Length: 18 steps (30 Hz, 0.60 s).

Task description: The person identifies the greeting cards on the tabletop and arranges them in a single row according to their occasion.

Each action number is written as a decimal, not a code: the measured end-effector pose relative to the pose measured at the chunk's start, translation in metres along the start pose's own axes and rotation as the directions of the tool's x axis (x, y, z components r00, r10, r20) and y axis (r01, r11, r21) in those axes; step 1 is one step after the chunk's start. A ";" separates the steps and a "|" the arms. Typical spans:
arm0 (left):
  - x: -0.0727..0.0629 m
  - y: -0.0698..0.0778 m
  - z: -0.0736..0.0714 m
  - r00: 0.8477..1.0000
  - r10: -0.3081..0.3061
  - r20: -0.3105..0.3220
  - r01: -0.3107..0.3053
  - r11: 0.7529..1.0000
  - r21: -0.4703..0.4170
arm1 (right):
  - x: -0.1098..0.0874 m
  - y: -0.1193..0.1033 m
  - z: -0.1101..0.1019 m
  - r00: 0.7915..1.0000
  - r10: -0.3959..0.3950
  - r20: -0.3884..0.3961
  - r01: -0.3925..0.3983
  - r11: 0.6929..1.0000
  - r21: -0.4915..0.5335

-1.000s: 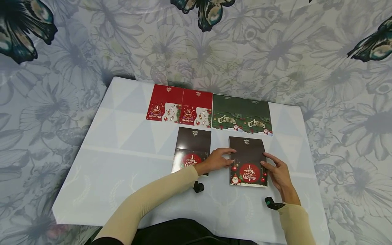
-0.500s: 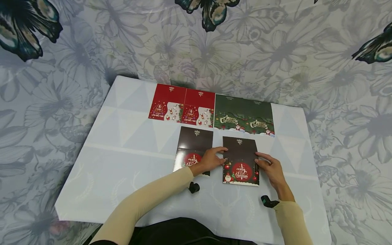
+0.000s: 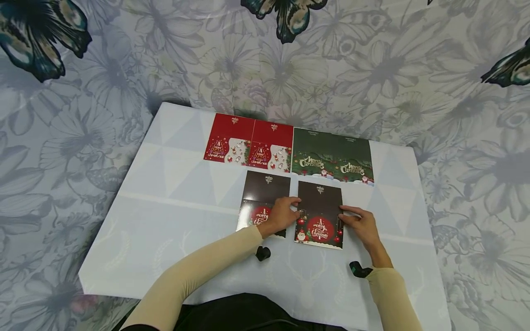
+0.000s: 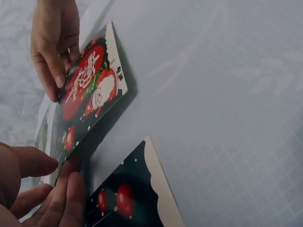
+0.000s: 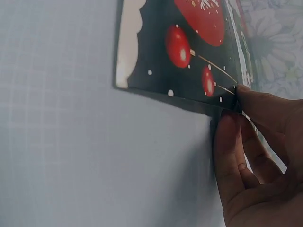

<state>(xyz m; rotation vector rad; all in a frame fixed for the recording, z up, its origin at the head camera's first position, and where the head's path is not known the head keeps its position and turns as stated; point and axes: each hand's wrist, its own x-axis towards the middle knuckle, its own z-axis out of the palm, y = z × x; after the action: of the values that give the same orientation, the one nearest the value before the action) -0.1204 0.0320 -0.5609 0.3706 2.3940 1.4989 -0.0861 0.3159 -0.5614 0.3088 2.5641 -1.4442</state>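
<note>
A dark Christmas card [image 3: 320, 229] with a red circle and a snowy lower edge is held by its two sides, tilted slightly off the table. My left hand [image 3: 281, 216] pinches its left edge, thumb on top and fingers below, as the left wrist view shows. On the opposite edge my right hand [image 3: 362, 225] pinches it the same way; in the right wrist view the card casts a shadow beneath. A matching dark card [image 3: 267, 188] lies just to the left, partly hidden under my left hand and forearm.
Two red Christmas cards [image 3: 235, 126] and two green ones [image 3: 313, 142] lie side by side along the back of the table [image 3: 165, 230]. Behind the far edge is a flowered backdrop [image 3: 352, 69] with butterflies.
Both hands have brought the held card leftward and a little back, so it now lies closer to the matching dark card. The other cards keep their places on the table.
</note>
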 end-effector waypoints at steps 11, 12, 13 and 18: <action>0.002 0.003 -0.003 1.000 -0.014 -0.022 0.015 0.998 0.066 | 0.007 -0.005 0.005 0.999 0.005 -0.035 -0.010 0.991 -0.132; 0.001 0.003 -0.003 1.000 -0.014 -0.024 0.015 0.998 0.063 | 0.007 -0.006 0.006 0.999 -0.001 -0.037 -0.004 0.991 -0.137; 0.000 0.003 -0.003 1.000 -0.014 -0.025 0.016 0.998 0.058 | 0.008 -0.006 0.007 0.999 -0.007 -0.040 0.001 0.989 -0.145; -0.002 0.006 -0.003 0.999 -0.014 -0.036 0.014 1.000 0.019 | 0.011 -0.009 0.010 0.999 -0.020 -0.048 0.011 0.986 -0.166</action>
<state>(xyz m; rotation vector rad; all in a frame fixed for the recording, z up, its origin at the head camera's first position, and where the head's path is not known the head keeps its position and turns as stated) -0.1194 0.0309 -0.5539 0.3337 2.4351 1.4893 -0.0986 0.3035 -0.5625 0.3041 2.7107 -1.2319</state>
